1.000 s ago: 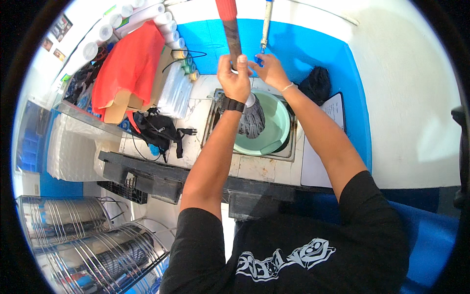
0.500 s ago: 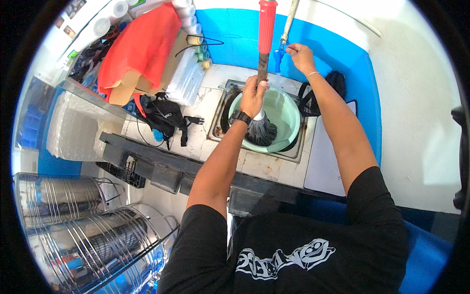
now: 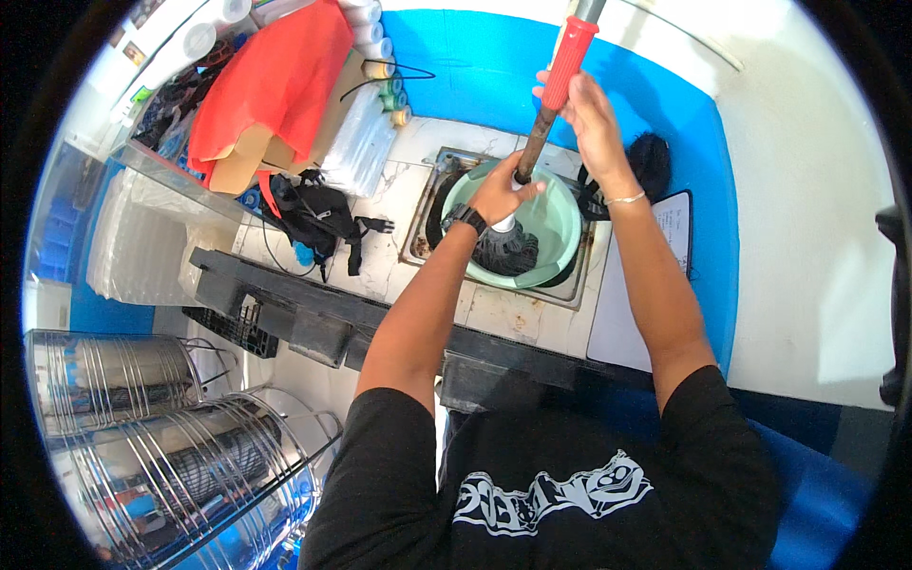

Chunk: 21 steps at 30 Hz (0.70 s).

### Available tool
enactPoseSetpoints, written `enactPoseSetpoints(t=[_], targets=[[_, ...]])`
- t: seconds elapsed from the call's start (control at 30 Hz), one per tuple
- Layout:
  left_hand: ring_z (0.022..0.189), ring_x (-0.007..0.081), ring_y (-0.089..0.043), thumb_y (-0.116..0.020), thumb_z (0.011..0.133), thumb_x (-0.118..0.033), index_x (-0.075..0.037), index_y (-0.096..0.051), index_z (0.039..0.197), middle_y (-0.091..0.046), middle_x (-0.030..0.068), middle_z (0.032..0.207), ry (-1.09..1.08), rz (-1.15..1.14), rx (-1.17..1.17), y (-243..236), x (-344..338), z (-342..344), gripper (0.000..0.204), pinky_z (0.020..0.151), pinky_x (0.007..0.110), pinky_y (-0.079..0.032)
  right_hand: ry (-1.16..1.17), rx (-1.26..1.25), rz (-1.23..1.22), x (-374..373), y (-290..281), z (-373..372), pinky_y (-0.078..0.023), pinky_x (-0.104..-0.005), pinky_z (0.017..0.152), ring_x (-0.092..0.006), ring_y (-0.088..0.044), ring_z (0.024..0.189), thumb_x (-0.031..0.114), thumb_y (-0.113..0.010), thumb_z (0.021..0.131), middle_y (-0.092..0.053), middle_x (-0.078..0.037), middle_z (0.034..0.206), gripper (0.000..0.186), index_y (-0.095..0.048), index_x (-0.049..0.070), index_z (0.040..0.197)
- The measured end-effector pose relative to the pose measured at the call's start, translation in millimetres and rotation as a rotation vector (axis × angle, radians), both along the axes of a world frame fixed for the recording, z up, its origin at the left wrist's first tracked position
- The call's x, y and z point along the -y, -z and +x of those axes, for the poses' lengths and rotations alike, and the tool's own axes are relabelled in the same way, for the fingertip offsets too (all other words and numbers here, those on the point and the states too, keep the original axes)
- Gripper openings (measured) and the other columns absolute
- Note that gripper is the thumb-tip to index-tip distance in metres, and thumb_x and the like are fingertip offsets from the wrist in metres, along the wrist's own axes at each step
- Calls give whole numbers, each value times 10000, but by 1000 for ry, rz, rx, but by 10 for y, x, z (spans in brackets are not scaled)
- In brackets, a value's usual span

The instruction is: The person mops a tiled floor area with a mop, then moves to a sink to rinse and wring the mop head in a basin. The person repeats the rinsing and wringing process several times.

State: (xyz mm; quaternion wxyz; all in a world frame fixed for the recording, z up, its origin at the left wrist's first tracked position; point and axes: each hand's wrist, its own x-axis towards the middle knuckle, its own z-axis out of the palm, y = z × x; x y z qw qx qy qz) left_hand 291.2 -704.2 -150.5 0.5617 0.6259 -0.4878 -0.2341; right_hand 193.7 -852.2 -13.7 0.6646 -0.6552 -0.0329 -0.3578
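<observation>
A string mop (image 3: 538, 144) leans to the right over the sink, its wet grey strands (image 3: 505, 251) inside a pale green basin (image 3: 567, 228). Low on the shaft, just above the white socket, my left hand (image 3: 496, 195) holds the mop with its thumb stretched out. My right hand (image 3: 594, 123) is at the red grip (image 3: 572, 59), fingertips showing past its left side and the thumb along its right; it looks loosely wrapped and slightly blurred. The basin stands in a stained metal sink (image 3: 418, 249). The tap behind is mostly covered by the mop and my right hand.
On the tiled counter lie a black strap bag (image 3: 318, 218) at left and a white board (image 3: 617, 313) at right. Behind my right wrist is a black fuzzy item (image 3: 650, 163). A red cloth (image 3: 275, 85) covers boxes at far left. Metal racks (image 3: 190, 456) stand lower left.
My right hand has left the tap and come to the mop's red grip. The mop's top has tilted right. My left hand's thumb has loosened outward on the shaft.
</observation>
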Motion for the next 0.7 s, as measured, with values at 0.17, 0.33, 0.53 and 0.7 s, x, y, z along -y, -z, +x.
enactPoseSetpoints(t=[0.17, 0.33, 0.53, 0.7], targets=[[1328, 401, -530, -854, 834, -253, -81, -473, 1504, -568, 226, 1408, -197, -49, 272, 72, -620, -219, 790, 1105, 453, -443, 101, -19, -307, -116, -667, -103, -572, -389, 944, -246, -699, 1069, 387, -516, 1099, -679, -160, 1213, 466, -519, 1, 1359], [1171, 383, -606, -775, 897, -137, -50, -670, 1223, -652, 184, 1225, -533, 52, 384, 507, -1869, -418, 353, 1023, 467, -482, 149, 236, -243, -275, -1391, -198, -585, -357, 885, -208, -714, 955, 324, -569, 1085, -712, -142, 1097, 390, -537, 1, 1302], [1098, 395, -634, -730, 944, -249, -92, -691, 1152, -656, 164, 1146, -690, 263, 402, 810, -2514, -535, 264, 925, 486, -523, 424, 422, -277, -300, -1932, -101, -591, -300, 737, -144, -648, 836, 277, -664, 1034, -606, -53, 940, 354, -537, 9, 1227], [1060, 369, -668, -701, 961, -333, -112, -713, 1076, -681, 130, 1143, -789, 391, 307, 860, -2414, -520, 250, 879, 477, -550, 348, -166, -496, -352, -1320, 24, -571, -341, 890, -193, -697, 981, 230, -667, 1034, -708, -138, 1115, 383, -540, 0, 1312]])
